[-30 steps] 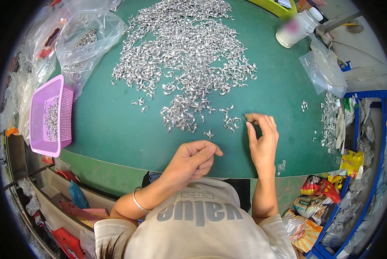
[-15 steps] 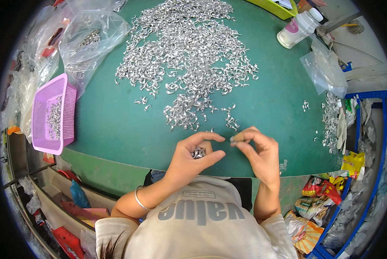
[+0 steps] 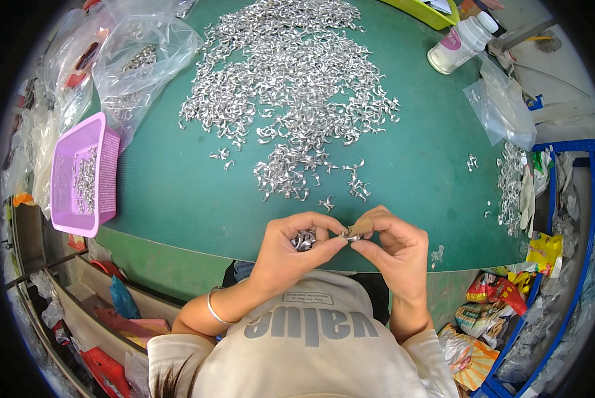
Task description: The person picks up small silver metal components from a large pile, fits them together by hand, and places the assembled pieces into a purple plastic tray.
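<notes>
My left hand [image 3: 281, 255] curls round several small curved silver metal pieces [image 3: 303, 240] in its palm. Its thumb and forefinger also pinch the end of one small silver metal piece [image 3: 350, 237]. My right hand [image 3: 401, 249] grips the other end of that piece between thumb and forefinger, so the fingertips nearly meet. Something tan [image 3: 362, 226] covers the right forefinger's tip; I cannot tell what it is. Just beyond the hands lie a few loose metal pieces [image 3: 327, 203] and a large heap of the same pieces [image 3: 297, 86], spread over the green tabletop [image 3: 185, 192].
At the left stands a pink plastic basket [image 3: 106, 176] with small metal pieces inside, beside clear plastic bags [image 3: 168, 50]. A white bottle [image 3: 457, 46], a clear bag [image 3: 503, 109] and more metal pieces [image 3: 510, 186] lie along the right edge, near a blue metal frame [image 3: 573, 292].
My right hand has moved slightly left and down to meet my left fingertips, where both hands now hold one metal piece. The left thumb and forefinger have closed together.
</notes>
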`<state>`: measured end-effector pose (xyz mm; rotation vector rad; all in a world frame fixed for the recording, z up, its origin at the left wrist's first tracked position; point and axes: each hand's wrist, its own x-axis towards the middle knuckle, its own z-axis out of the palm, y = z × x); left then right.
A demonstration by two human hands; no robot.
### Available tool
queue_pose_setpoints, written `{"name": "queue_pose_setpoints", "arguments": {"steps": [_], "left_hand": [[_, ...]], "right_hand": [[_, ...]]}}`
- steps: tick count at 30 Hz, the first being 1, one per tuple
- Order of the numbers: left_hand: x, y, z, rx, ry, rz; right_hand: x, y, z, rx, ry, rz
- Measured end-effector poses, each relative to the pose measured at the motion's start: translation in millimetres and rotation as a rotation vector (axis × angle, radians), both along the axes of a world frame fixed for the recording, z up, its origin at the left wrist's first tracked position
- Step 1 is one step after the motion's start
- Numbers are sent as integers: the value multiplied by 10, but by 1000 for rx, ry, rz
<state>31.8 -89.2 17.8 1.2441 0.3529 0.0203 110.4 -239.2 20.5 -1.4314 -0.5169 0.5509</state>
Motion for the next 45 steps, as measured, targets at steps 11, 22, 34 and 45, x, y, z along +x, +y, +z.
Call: {"name": "queue_pose_setpoints", "arguments": {"steps": [11,22,34,45], "left_hand": [[4,32,-17,-99,26,-71],[-37,12,3,-3,-29,2],[-31,45,77,-43,-19,-22],[-20,30,70,-169,6,-15]], "right_hand": [[-40,38,89,-88,-187,-61],[-66,9,6,-57,-46,-23],[-88,-15,-57,136,485,179],[-89,-22,-46,139,597,181]]}}
